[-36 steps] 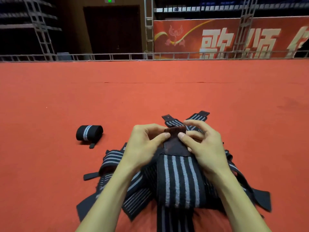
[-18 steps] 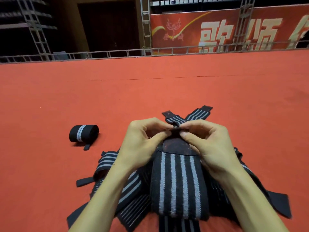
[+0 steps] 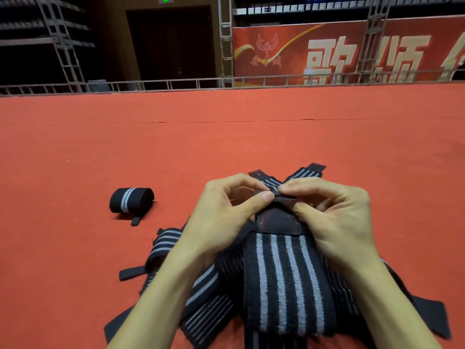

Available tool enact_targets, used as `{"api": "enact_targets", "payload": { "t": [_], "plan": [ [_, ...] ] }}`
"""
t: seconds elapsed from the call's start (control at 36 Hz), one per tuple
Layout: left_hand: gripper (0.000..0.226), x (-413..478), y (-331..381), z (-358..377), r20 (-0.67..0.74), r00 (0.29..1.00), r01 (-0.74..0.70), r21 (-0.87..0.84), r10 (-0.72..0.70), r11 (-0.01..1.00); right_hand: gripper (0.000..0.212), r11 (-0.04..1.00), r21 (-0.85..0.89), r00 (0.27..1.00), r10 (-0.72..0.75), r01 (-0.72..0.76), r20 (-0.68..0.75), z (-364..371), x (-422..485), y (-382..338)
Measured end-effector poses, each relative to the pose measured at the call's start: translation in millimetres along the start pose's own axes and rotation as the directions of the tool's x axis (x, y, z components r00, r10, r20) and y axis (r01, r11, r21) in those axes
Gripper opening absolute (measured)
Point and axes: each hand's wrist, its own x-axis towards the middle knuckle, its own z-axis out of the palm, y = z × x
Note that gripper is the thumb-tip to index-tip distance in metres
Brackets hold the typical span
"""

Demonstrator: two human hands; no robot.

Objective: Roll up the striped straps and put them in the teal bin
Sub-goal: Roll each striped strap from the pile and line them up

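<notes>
A black strap with grey stripes (image 3: 284, 278) runs away from me over a heap of loose striped straps (image 3: 201, 306) on the red carpet. Its far end is a dark patch, folded over at the tip. My left hand (image 3: 226, 217) and my right hand (image 3: 334, 217) both pinch that folded tip between thumb and fingers, side by side. A rolled strap (image 3: 130, 199) lies on the carpet to the left, apart from the heap. No teal bin is in view.
Red carpet (image 3: 226, 137) spreads wide ahead and to both sides. A low metal truss rail (image 3: 176, 84) edges its far side, with a red banner (image 3: 352, 49) and a dark doorway behind.
Both hands have folded the strap's dark end over, beginning a small roll at the tip. The camera has tilted a little.
</notes>
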Motion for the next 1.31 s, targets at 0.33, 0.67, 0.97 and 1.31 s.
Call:
{"api": "enact_targets", "payload": {
  "t": [0.33, 0.67, 0.97, 1.31],
  "plan": [
    [0.016, -2, 8, 5, -0.029, 0.996, 0.084, -0.133, -0.089, 0.987, 0.03, 0.999, 0.035, 0.999, -0.026, 0.025, 0.031, -2, 0, -1],
    [0.01, -4, 12, -1, -0.072, 0.997, -0.002, -0.007, 0.001, 1.0, 0.021, 0.931, 0.229, 0.956, 0.257, -0.284, 0.144, -4, -2, -11],
    [0.008, -5, 11, 0, -0.015, 0.999, -0.028, 0.098, 0.029, 0.995, 0.018, 0.962, 0.032, 0.961, 0.269, -0.272, 0.067, -3, -1, -16],
    [0.017, -2, 8, -6, -0.04, 0.956, -0.267, 0.293, 0.291, 0.918, 0.013, 0.918, 0.158, 0.931, 0.36, -0.364, 0.051, 4, -1, -18]
  ]
}}
